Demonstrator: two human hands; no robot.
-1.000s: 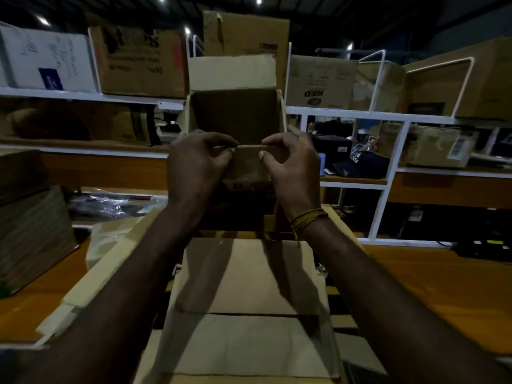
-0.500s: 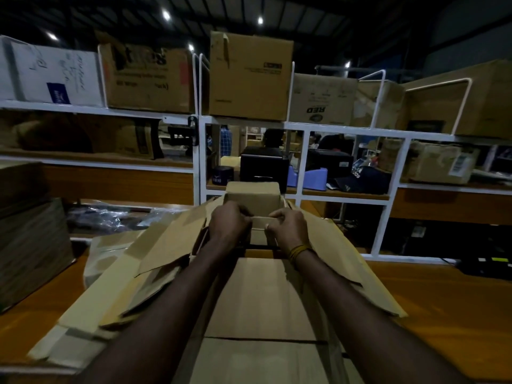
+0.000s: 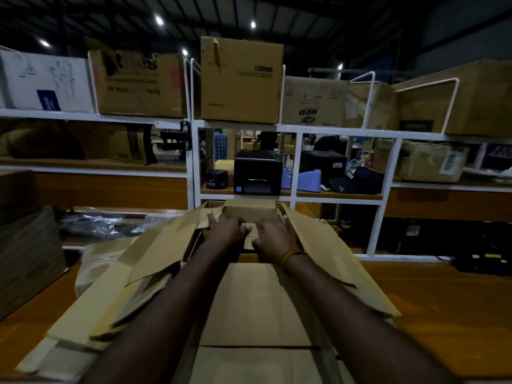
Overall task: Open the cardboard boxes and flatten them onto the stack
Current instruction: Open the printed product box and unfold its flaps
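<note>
Both hands pressed down side by side on a small brown cardboard box (image 3: 250, 214) at the far end of the stack of flattened brown cardboard sheets (image 3: 257, 306). Left hand (image 3: 225, 228) and right hand (image 3: 273, 235) lay with fingers spread fairly straight over the box's flaps, clenching nothing. That stack rested on the orange wooden counter (image 3: 432, 300), before white metal shelving (image 3: 293, 128).

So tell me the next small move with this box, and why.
Probably press it flat. Both hands, left hand and right hand, lie fingers spread on the small box, which sits at the far end of the flattened stack, side flaps splayed, its far panel seemingly raised.
</note>
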